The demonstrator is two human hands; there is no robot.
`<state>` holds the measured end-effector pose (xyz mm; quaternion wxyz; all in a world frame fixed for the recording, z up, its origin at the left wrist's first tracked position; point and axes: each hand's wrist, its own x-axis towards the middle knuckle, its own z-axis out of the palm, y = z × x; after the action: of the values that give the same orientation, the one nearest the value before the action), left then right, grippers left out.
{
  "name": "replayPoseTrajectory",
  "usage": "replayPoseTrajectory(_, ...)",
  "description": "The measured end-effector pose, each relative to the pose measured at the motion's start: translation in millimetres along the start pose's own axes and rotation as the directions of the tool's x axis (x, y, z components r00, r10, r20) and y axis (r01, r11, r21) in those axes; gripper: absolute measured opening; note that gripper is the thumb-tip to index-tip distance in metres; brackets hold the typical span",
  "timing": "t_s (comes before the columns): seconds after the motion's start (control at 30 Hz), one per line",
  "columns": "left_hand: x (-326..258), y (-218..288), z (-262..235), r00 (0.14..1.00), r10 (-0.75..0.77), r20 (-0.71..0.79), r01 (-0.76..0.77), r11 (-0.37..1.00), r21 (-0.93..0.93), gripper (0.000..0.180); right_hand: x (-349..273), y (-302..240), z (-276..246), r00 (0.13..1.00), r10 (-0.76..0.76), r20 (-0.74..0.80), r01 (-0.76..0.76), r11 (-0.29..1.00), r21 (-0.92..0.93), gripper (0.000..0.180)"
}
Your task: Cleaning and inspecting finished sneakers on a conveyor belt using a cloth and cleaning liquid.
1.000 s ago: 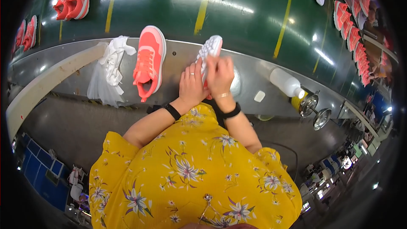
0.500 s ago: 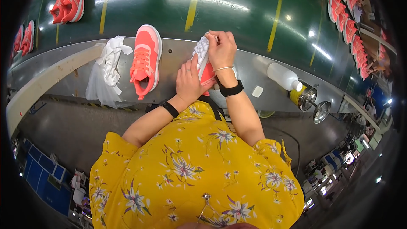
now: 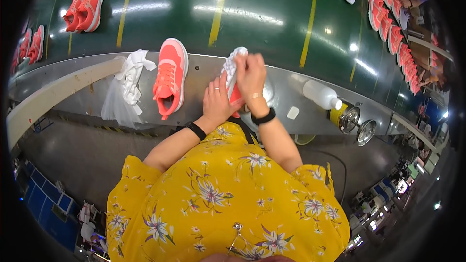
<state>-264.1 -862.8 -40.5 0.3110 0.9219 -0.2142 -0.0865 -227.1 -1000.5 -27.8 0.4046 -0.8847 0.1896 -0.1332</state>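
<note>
A coral sneaker (image 3: 228,65) is turned so that its white, bumpy sole shows, toe pointing away from me. My left hand (image 3: 217,101) grips it from the left, fingers wrapped along its side. My right hand (image 3: 251,76) is closed at the sole's right edge, just behind the toe, its fingers pinched together. Whatever lies in that pinch, if anything, is hidden. To the left of my hands stands another coral sneaker (image 3: 170,77), upright on the metal ledge (image 3: 196,85) with its toe pointing away. The lower part of the held sneaker is covered by my hands.
Crumpled white paper (image 3: 131,77) lies left, by a pale curved bar (image 3: 63,85). On the right are a white bottle (image 3: 320,93), a metal-topped container (image 3: 345,116) and a small white piece (image 3: 292,112). Beyond the ledge, the green surface (image 3: 262,34) carries more sneakers (image 3: 87,7).
The whole view has shifted slightly. My right hand has moved back a little along the sole, leaving the toe uncovered. My left hand keeps its grip.
</note>
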Motion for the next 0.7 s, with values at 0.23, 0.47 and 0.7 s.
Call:
replayPoseTrajectory(0.23, -1, -1, -1, 1.0, 0.017, 0.01, -0.017, 1.0, -0.019, 0.096, -18, -2, 2, 0.998, -0.001, -0.062, 0.008, 0.995, 0.102, 0.01)
replayPoseTrajectory(0.47, -4, -7, 8, 0.999, -0.031, 0.021, 0.031, 1.0, -0.004, 0.097, -30, -7, 5, 0.992, -0.074, -0.098, 0.084, 0.991, 0.102, 0.011)
replayPoseTrajectory(0.7, 0, 8, -1, 1.0, 0.005, -0.024, -0.005, 1.0, 0.009, 0.097, 9, 4, -3, 0.999, 0.036, -0.034, -0.035, 0.998, 0.048, 0.008)
